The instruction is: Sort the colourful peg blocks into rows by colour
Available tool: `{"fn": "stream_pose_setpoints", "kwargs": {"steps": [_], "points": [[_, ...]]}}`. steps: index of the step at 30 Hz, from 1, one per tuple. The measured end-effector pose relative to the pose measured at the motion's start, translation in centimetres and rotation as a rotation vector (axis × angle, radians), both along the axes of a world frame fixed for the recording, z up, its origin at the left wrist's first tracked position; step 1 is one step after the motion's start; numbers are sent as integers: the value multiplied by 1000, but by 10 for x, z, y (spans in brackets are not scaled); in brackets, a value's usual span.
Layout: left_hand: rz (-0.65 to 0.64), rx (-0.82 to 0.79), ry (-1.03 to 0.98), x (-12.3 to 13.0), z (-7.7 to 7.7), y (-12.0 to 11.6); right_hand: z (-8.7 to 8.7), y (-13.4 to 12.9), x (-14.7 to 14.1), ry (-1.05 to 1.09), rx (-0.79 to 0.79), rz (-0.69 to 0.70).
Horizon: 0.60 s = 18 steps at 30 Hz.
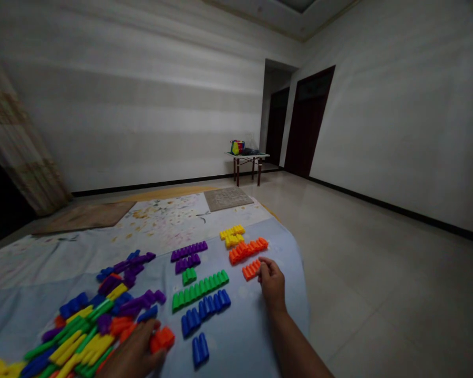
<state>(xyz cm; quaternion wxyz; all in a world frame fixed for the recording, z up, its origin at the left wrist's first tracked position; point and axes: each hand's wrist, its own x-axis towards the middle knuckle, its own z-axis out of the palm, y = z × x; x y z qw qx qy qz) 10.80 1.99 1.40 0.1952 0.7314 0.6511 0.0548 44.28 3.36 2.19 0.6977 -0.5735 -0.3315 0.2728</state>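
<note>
My right hand [271,281] pinches the right end of a short orange row [251,270] on the blue cloth. My left hand [136,349], at the bottom, has its fingers round an orange piece [162,339] beside a mixed pile of coloured pieces [82,336]. A longer orange row [248,250] lies just beyond my right hand, with yellow pieces [232,235] behind it. Between my hands lie purple rows [189,251], a green row [200,291], a small green piece [189,275], blue rows [207,310] and a separate blue piece [200,350].
The cloth-covered table [287,252] has a rounded right edge. On its far side are a grey mat [227,199] and a brown mat [86,216]. A small table [247,156] with a colourful bag [237,147] stands by the far wall.
</note>
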Motion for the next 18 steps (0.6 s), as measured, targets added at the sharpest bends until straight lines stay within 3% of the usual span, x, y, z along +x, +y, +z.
{"fn": "stream_pose_setpoints", "kwargs": {"steps": [4,11,18], "points": [[-19,23,-109,15,19,11,2,11,32,-61,32,-43],[-122,178,-335,98,73,47,-35,21,61,-88,-83,-151],[-239,273,-300,193,88,105,-38,24,57,-99,-109,-78]]}}
